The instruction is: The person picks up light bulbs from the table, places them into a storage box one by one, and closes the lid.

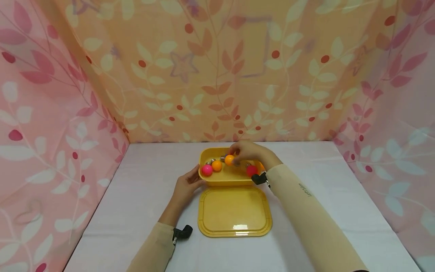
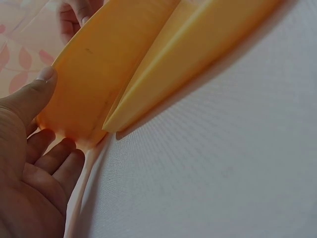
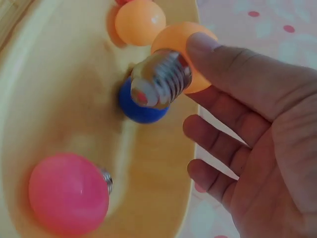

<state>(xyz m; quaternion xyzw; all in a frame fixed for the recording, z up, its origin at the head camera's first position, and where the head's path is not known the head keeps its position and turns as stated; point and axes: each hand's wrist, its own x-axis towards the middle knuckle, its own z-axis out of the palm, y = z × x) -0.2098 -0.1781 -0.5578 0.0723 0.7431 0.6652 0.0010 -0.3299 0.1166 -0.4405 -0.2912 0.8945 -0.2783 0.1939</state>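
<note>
A yellow plastic box [image 1: 231, 183] holds several coloured light bulbs with metal screw bases. My right hand [image 1: 249, 150] is over the box and pinches an orange light bulb [image 3: 181, 42] by its globe, thumb on top, with the screw base pointing away. Below that bulb lies a blue bulb [image 3: 141, 106]. At the box's left end sit a pink bulb [image 1: 207, 170] and another orange bulb [image 1: 216, 165]. A reddish-pink bulb [image 1: 252, 170] lies at the right end. My left hand [image 1: 187, 185] holds the box's left front corner between thumb and fingers.
A yellow lid [image 1: 234, 211] lies flat on the white-covered table [image 1: 142, 181], just in front of the box. Patterned cloth [image 1: 217, 75] hangs behind and at both sides. Some orange shows past the box's right end, partly hidden by the right wrist.
</note>
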